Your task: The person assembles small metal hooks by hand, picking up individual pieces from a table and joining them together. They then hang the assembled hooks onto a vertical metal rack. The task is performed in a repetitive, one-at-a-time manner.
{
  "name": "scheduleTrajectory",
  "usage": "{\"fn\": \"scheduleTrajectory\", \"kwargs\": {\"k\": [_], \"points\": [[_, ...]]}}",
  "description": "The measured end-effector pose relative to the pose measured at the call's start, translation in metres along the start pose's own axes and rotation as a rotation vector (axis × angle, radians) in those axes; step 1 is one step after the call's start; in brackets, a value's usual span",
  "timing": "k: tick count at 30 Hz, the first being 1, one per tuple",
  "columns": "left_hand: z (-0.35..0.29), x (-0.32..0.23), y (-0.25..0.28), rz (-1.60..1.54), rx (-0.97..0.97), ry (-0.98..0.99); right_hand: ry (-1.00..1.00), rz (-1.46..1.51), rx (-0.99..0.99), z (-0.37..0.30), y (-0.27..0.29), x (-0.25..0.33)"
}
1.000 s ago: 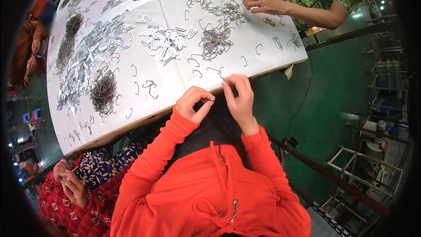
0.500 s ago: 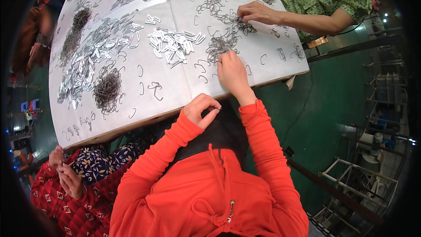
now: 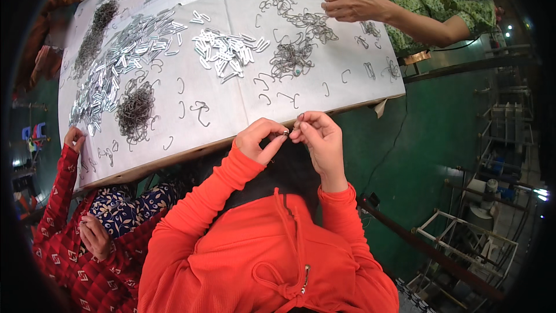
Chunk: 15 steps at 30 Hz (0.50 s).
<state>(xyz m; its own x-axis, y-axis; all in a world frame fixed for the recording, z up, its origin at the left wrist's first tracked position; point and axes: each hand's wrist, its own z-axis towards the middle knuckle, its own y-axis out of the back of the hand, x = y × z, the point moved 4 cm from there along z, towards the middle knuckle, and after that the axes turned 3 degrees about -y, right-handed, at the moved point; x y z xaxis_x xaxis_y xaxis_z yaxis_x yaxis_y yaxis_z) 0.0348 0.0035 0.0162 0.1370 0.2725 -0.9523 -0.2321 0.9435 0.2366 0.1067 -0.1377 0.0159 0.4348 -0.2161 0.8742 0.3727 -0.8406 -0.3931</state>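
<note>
Just off the table's near edge, my left hand (image 3: 262,141) is closed in a pinch, a small shiny metal piece (image 3: 285,133) between thumb and forefinger. My right hand (image 3: 319,137) faces it, fingertips pressed together and almost touching the left ones. A thin dark bit shows at its fingertips, too small to name. Nearest on the white-covered table (image 3: 223,124) are loose bent wire hooks (image 3: 264,99) and a tangled pile of them (image 3: 291,58). Left of that pile lies a heap of short, shiny, silvery strip-like pieces (image 3: 226,52).
Another wire pile (image 3: 136,110) and a long spread of silvery pieces (image 3: 124,61) cover the left side. A co-worker's hand (image 3: 354,6) hovers at the far right; another's hand (image 3: 74,138) touches the left near edge. A metal frame (image 3: 463,237) stands at right.
My right hand has come back from the wire pile to meet my left hand, fingertips pinched. Some hooks near the edge have shifted. The co-worker at left now reaches to the table.
</note>
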Motion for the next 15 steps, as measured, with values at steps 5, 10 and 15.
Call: {"fn": "scheduleTrajectory", "kwargs": {"k": [5,10,15], "points": [[0.0,-0.001,-0.001,0.001,-0.032,-0.063,-0.104,0.082,0.046,-0.015,-0.005,-0.009],[-0.001,-0.003,-0.001,0.018,-0.002,-0.034,-0.138,0.225,0.028,-0.014,0.002,-0.021],[0.0,-0.001,0.001,0.056,0.002,0.006,0.021,0.116,-0.096,-0.019,-0.005,-0.02]]}}
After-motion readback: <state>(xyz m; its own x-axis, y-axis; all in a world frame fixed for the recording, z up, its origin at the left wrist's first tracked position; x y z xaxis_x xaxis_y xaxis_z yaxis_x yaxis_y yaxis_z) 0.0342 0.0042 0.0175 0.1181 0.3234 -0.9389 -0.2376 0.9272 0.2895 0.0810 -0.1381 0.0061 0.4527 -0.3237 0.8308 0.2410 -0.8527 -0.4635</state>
